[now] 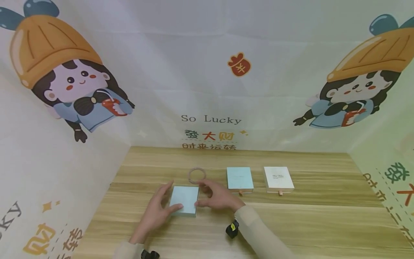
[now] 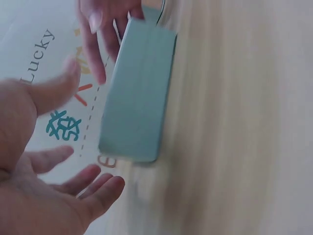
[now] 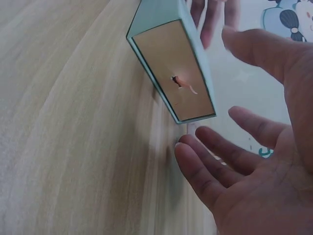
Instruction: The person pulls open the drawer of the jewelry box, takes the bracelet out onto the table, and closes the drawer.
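Observation:
A light blue box (image 1: 185, 199) lies on the wooden table between my hands. In the right wrist view, its brown end face (image 3: 171, 73) shows a small pinkish ribbon tab (image 3: 185, 84). My left hand (image 1: 157, 209) is at the box's left side, thumb over its near left corner in the head view; the left wrist view shows a gap between fingers and box. On the opposite side is my right hand (image 1: 217, 195), its fingers spread around the right end and apart from it in the right wrist view. A thin pinkish ring-shaped bracelet (image 1: 189, 175) lies just behind the box.
To the right, a second light blue box (image 1: 240, 177) and a white box (image 1: 279, 177) with dark print lie side by side, each with a ribbon tab toward me. A printed cloth (image 1: 207, 82) rises behind the table (image 1: 317, 223) and along both sides.

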A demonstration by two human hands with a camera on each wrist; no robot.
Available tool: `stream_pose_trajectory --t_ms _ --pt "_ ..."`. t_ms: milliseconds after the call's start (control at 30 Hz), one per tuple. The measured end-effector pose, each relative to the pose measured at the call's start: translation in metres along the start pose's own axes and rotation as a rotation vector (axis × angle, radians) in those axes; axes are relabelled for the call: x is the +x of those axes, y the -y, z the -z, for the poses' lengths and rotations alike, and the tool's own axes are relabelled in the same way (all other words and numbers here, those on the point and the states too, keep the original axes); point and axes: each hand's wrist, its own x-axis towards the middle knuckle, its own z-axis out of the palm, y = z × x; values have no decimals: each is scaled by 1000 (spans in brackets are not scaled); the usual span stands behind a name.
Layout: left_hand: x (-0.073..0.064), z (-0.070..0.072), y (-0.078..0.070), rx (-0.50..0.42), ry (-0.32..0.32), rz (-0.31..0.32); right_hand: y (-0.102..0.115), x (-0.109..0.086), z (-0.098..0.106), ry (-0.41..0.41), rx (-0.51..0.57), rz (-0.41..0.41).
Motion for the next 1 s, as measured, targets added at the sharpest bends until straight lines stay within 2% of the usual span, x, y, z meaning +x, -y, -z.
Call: stream_pose_trajectory --t_ms 133,233,533,767,1000 --pt "-11 -6 0 -140 -29 87 -1 6 -1 13 -22 18" --pt "-16 -12 -2 -169 -58 133 -2 9 -2 18 -25 31" --pt "-15 -21 -4 -59 -154 191 -5 13 -2 9 -61 55" --pt "-14 -20 -3 -52 -145 213 -6 10 -4 -29 -36 31" --pt "-6 -15 -4 -14 -146 228 -8 2 -8 -104 -48 11"
